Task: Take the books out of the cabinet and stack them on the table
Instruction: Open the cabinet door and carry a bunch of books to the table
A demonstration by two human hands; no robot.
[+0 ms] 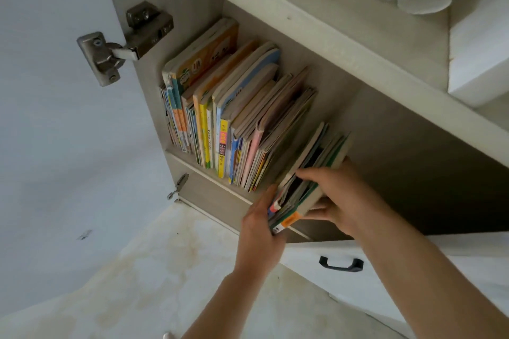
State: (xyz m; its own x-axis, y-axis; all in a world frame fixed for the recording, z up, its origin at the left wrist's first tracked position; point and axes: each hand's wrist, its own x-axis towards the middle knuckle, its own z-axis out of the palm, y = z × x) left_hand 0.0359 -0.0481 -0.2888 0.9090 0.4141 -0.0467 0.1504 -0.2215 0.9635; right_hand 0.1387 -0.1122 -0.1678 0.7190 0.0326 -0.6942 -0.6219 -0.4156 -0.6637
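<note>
Your left hand (260,221): fingers pressed flat on the bundle of books (305,184).
Your right hand (340,195): fingers clamped over the bundle's other side.
Cabinet (344,44): a row of books (228,107) stands inside.

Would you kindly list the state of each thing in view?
cabinet door: open
drawer: closed
row of books: upright on the shelf, leaning
bundle of books: gripped, partly out of the cabinet
left hand: clamped on the bundle
right hand: clamped on the bundle
</note>
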